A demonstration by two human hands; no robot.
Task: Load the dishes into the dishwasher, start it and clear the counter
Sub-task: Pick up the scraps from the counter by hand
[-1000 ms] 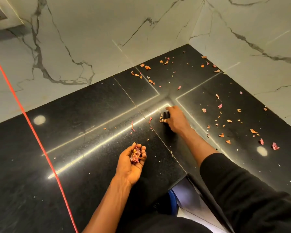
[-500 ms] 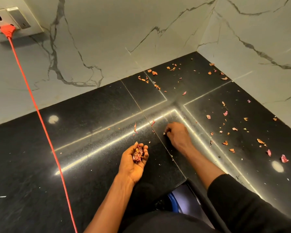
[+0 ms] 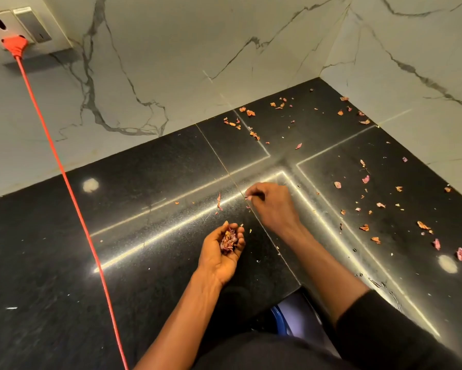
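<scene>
Pink and orange flakes [image 3: 366, 227] litter the black counter [image 3: 64, 289], thickest far right by the corner. Near the front edge the left hand [image 3: 219, 256], palm up, cups a gathered heap [image 3: 228, 240]. Just beyond, the right hand [image 3: 274, 201] pinches another flake in curled fingers. A tilt of that shallow cup would likely spill the heap back onto the stone.

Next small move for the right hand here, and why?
Probably carry the right hand over to the cupped left hand and drop its pinched scrap onto the reddish pile of dried flakes there: its fingertips look closed on a small piece, and many flakes lie on the black stone counter.
</scene>
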